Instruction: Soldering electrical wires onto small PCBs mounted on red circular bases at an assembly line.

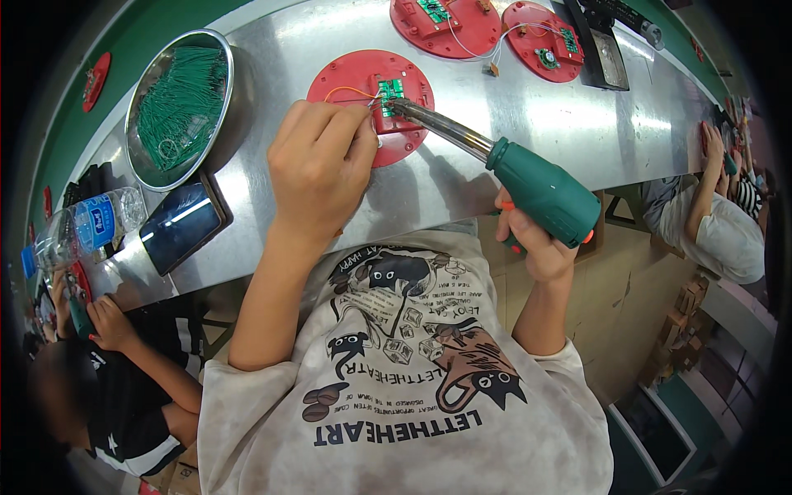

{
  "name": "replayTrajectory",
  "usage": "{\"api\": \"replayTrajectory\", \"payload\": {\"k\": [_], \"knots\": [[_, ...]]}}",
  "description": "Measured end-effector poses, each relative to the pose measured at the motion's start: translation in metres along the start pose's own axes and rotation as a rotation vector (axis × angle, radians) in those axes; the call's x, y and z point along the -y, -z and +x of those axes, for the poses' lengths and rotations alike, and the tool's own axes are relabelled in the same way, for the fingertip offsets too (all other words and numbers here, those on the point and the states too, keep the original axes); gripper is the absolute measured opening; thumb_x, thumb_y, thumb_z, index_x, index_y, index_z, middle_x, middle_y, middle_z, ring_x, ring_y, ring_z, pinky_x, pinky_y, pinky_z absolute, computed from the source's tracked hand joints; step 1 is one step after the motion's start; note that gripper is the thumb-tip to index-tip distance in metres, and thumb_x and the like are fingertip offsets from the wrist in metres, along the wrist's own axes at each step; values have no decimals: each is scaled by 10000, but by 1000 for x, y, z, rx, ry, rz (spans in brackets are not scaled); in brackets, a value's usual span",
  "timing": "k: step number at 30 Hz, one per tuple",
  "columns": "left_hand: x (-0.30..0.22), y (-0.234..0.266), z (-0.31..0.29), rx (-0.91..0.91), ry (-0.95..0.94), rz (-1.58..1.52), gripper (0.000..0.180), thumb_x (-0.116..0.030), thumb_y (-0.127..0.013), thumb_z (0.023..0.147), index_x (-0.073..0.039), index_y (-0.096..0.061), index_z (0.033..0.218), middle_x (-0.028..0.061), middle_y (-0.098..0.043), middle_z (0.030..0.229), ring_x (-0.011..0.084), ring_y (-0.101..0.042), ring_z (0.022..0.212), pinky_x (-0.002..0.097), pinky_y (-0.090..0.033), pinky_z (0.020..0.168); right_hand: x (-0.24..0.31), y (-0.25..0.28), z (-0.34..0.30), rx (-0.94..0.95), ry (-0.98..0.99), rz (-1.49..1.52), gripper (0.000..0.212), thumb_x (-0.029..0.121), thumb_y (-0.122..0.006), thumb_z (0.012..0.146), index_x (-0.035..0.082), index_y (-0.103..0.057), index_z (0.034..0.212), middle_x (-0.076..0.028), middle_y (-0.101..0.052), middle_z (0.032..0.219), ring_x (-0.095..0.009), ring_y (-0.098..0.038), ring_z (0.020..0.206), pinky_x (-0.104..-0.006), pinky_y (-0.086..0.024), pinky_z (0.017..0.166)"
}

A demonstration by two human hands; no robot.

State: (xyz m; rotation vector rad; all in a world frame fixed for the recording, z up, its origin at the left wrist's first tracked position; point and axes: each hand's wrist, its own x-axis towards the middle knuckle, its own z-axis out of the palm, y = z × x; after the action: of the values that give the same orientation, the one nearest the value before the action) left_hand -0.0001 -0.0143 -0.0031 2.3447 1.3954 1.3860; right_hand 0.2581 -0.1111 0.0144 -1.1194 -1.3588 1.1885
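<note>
A red round plastic plate (346, 73) lies on the metal bench, with a small green circuit board (390, 87) mounted on it. An orange wire (345, 89) loops to the board. My left hand (320, 165) is pinched closed over the plate's near left side, its fingertips at a thin wire by the board; the exact grip is partly hidden. In my right hand (540, 243) is a green soldering gun (546, 191), gripped by its handle. Its long metal barrel reaches left, and its tip touches or nearly touches the board's wire end.
A metal bowl (228, 99) of green wires (181, 103) stands left, near a phone (183, 224) and a plastic bottle (99, 221). Two more red plates (470, 37) (540, 70) with boards lie at the far right beside a black-framed holder (606, 62). Co-workers sit at both sides.
</note>
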Motion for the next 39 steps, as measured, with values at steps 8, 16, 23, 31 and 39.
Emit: {"api": "replayTrajectory", "payload": {"k": [8, 16, 23, 31, 39], "knots": [[1, -1, 0, -3, -3, 2, 135, 35, -736, 718, -24, -708, 837, 77, -651, 764, 257, -608, 682, 370, -497, 600, 11, -2, 2, -92, -8, 37, 396, 163, -641, 910, -102, -590, 1200, -214, -650, 1007, -191, -599, 561, -288, -487, 529], [-1, -3, 2, 6, 0, -21, 136, 29, -740, 725, -23, -705, 845, 90, -655, 779, 269, -617, 701, 378, -501, 619, 23, 29, 2, -297, 260, -139, 428, 227, -582, 924, -138, -547, 1143, -276, -612, 994, -205, -591, 520, -297, -483, 471], [-11, 4, 2, 73, 45, 32, 131, 46, -738, 756, -2, -688, 866, 107, -637, 805, 284, -590, 701, 386, -479, 624, 45, 76, -3, -769, 656, -408, 390, 233, -511, 926, -82, -465, 1152, -213, -585, 843, -204, -574, 536, -319, -510, 518], [-20, 8, 13, -64, 71, 63, 366, -55, -793, 751, 2, -674, 1092, 154, -622, 1089, 329, -591, 979, 424, -495, 820, 17, 92, 32, -959, 206, -258, 97, 62, -606, 934, -33, -615, 952, -100, -647, 750, -154, -590, 538, -277, -464, 531], [-10, 28, 54, 569, -143, 90, 593, -182, -807, 687, -35, -615, 1228, 154, -612, 1221, 374, -527, 1163, 485, -371, 1037, 2, 79, 30, -1009, 413, -61, 166, 54, -572, 951, -42, -565, 1085, -151, -637, 828, -170, -569, 501, -290, -469, 462]]}}
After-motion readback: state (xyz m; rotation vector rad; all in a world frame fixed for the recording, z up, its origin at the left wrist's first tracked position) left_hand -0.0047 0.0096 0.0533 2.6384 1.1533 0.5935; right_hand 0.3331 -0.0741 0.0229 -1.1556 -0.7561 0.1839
